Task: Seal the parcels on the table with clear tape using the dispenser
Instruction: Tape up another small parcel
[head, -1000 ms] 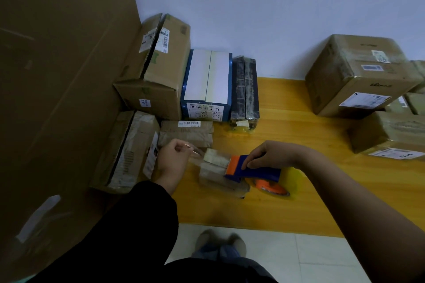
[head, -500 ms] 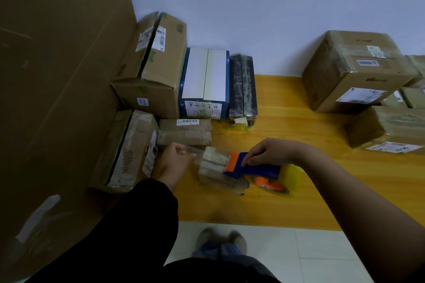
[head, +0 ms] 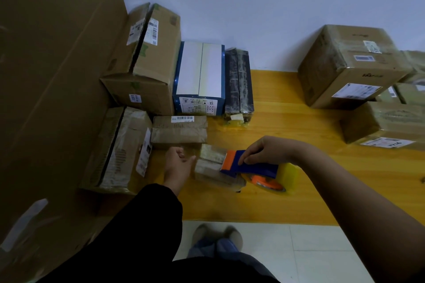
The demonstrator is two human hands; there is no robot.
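The small taped parcel [head: 212, 167] I am sealing lies on the counter [head: 299, 126] close to its front edge, and everything here is placed from it. Its length runs left to right, slanting a little toward me at the right end, and the pale seam along its top follows that line. My right hand [head: 264, 153] is the nearer one to the work. It sits over the parcel's right half, fingers curled round the blue body of the tape dispenser [head: 250, 167], whose orange head rests on the parcel's top near the middle. The dispenser lies along the same axis as the parcel, with its yellowish tape roll [head: 284, 179] hanging past the parcel's right end, just above the counter. My left hand [head: 177, 163] is at the opposite, left end, fingers curled and thumb touching that end. I cannot tell whether it pinches a tail of clear tape or only steadies the box. Just behind the parcel's left end lies a flat barcode-labelled parcel [head: 179, 132]. As I judge it, the pull should run rightward along the seam, away from the left hand.
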